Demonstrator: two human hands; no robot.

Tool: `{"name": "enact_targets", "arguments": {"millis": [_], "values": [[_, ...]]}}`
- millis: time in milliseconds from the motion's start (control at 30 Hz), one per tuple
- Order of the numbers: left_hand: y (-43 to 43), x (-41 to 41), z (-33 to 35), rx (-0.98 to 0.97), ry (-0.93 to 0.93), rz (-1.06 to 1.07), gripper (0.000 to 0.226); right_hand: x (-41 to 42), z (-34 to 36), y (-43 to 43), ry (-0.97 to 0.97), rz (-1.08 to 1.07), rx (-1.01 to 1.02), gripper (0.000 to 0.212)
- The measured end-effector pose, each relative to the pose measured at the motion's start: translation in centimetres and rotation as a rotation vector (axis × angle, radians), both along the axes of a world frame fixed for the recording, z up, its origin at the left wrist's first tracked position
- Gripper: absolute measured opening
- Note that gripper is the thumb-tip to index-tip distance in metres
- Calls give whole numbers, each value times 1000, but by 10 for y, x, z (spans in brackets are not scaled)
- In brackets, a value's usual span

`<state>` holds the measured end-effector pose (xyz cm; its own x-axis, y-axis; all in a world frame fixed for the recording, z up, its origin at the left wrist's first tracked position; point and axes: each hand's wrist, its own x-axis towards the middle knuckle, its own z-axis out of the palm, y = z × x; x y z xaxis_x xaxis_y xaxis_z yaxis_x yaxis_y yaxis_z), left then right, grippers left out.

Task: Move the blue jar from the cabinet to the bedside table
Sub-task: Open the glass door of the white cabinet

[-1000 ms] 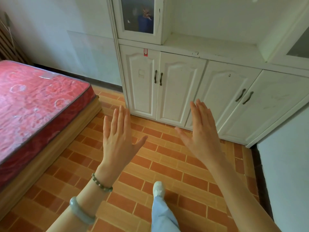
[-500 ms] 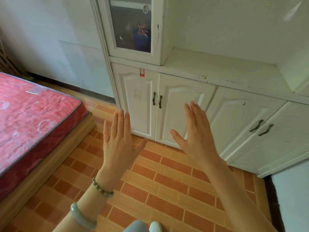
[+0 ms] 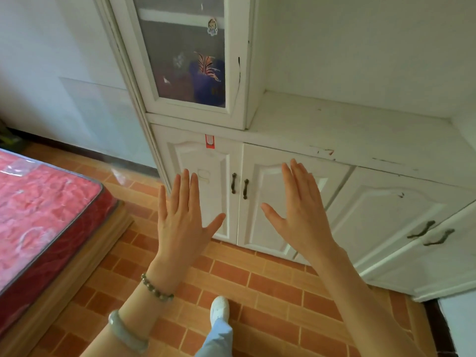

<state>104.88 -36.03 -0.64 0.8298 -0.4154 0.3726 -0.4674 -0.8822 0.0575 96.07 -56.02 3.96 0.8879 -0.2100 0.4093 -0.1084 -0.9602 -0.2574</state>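
Both bare forearms reach forward side by side, the left hand [image 3: 181,225] and the right hand [image 3: 300,215] flat with fingers spread, backs toward the camera, thumbs pointing inward, holding nothing.

blue jar [image 3: 207,82] only dim through the cabinet's glass door [image 3: 185,52], top unclear. Bed [image 3: 43,215] cut off at left edge.
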Motion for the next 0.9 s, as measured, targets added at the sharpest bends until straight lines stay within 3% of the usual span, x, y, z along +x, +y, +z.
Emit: {"name": "enact_targets", "arguments": {"millis": [367,667,900], "values": [[-42,144,32,-18,-111,-107,92,137,8,-30,-1,-59,-37,82],[-63,190,41,-30,-167,-89,92,179,13,-53,-44,-64,-71,81],[-96,219,91,-103,-312,-68,92,209,58,-76,-172,-22,-95,77]]}}
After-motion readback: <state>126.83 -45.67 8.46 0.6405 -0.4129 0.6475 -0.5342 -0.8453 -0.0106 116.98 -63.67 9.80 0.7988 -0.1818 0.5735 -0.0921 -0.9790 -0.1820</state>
